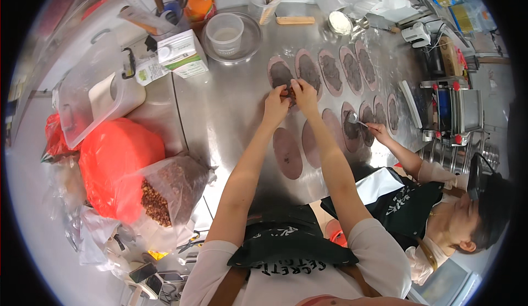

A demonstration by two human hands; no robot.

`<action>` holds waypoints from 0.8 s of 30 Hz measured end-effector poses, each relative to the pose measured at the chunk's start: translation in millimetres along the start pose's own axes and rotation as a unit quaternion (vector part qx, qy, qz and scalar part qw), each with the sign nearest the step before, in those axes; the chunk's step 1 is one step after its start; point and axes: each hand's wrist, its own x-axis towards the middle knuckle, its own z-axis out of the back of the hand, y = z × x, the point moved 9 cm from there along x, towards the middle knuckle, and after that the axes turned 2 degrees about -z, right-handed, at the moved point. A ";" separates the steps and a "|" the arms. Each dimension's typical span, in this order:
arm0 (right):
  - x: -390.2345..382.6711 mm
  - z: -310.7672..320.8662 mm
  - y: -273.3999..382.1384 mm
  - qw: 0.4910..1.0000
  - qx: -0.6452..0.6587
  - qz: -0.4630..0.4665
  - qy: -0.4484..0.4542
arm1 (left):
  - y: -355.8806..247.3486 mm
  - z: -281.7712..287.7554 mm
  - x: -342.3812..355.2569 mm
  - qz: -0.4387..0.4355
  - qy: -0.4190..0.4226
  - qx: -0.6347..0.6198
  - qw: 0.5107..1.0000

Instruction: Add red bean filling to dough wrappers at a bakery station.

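Twelve flat pink ovals (286, 153), two people (404, 210)

The left hand (276, 108) and right hand (306, 97) meet at the near end of a paste-topped oval (278, 60), brown bits (292, 92) between them. Rightward, a co-worker's hand (379, 132) holds a spoon (353, 118) at a second oval (351, 147).
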 end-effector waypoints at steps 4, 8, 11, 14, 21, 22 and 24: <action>3.7 -7.2 16.9 0.983 -0.148 0.106 -0.018 | 12.9 -2.7 6.9 0.054 -0.027 -0.006 0.998; 5.5 3.9 12.1 0.982 -0.138 0.129 -0.013 | -0.6 -12.3 3.7 0.084 -0.046 0.001 0.995; 4.3 -1.4 24.0 0.978 -0.141 0.156 -0.007 | -3.6 -2.8 4.0 0.058 -0.083 0.019 0.995; 7.2 -5.7 34.0 0.976 -0.137 0.171 0.005 | -8.4 6.6 4.7 0.027 -0.129 0.084 0.988; 30.7 -12.6 42.5 0.973 -0.121 0.198 0.002 | -17.6 13.5 26.9 0.001 -0.150 0.125 0.981; 36.7 -14.0 41.9 0.974 -0.125 0.187 0.002 | -16.9 15.9 32.1 -0.001 -0.154 0.145 0.977; 47.1 -20.9 44.1 0.976 -0.127 0.176 0.005 | -8.6 23.3 43.9 0.009 -0.172 0.127 0.977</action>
